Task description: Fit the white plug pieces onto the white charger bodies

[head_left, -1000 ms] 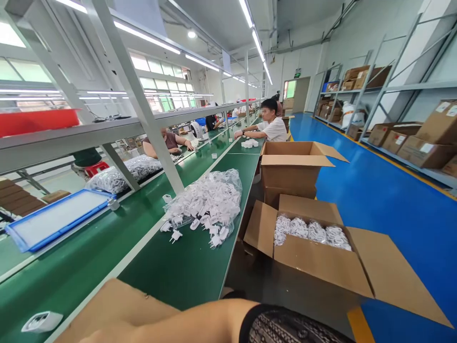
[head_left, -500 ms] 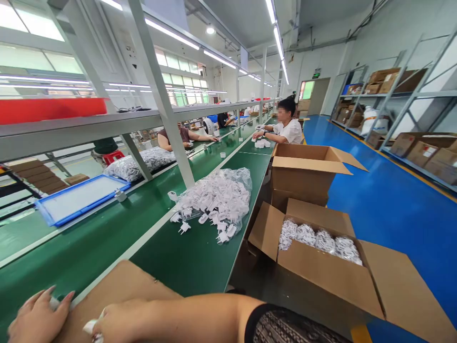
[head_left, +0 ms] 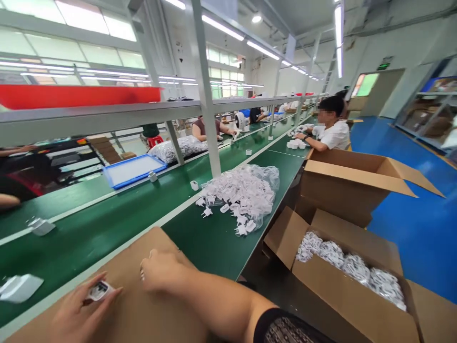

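My left hand [head_left: 84, 309] is closed around a small white charger housing [head_left: 99, 290], its open end facing up and dark parts showing inside. To its right, my right hand [head_left: 162, 270] is curled over the brown cardboard sheet [head_left: 143, 309]. Its fingers bend out of sight, so whatever they grip cannot be made out. Left of my hands, a larger-looking white charger [head_left: 22, 288] lies on the green belt [head_left: 82, 238]. Beyond the cardboard, a heap of white plug parts [head_left: 243, 193] spills from a clear plastic bag.
An open carton [head_left: 342, 281] with bagged white parts stands at the right, below another open carton [head_left: 350, 166]. A co-worker [head_left: 333, 126] in white sits farther along the bench. A metal post [head_left: 207, 95] rises beside the belt. A blue-rimmed tray [head_left: 134, 169] lies across it.
The view has turned left. My left hand has come over the cardboard with the charger housing. My right hand has moved forward; the white piece seen in it earlier is now out of sight.
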Demonstrator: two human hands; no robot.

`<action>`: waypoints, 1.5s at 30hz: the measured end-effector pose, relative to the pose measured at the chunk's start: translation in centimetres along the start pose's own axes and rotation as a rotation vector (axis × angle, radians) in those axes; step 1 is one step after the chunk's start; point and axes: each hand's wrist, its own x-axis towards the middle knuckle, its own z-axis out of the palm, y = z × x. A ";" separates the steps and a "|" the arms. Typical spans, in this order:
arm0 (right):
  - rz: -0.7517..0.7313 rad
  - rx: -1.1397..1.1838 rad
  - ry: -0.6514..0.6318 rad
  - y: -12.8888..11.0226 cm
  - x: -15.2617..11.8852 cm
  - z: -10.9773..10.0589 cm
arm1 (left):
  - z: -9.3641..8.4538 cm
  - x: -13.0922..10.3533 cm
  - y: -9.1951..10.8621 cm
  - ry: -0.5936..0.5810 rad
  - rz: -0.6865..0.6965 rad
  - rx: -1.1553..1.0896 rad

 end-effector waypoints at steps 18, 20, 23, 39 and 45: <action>0.061 0.682 0.276 1.7 1.8 3.3 | 0.9 -6.6 1.8 -0.164 0.023 -0.339; 0.048 0.701 0.289 1.4 2.0 3.7 | 1.1 -6.4 1.6 -0.129 -0.034 -0.415; 0.034 0.909 0.254 0.5 1.5 4.1 | 1.3 -6.5 1.3 -0.092 -0.081 -0.482; 0.020 0.935 0.143 -1.1 0.0 4.0 | 0.5 -6.0 0.8 -0.086 -0.148 -0.554; 0.074 0.958 0.017 -0.6 0.2 3.4 | 1.0 -6.3 0.5 -0.183 -0.157 -0.711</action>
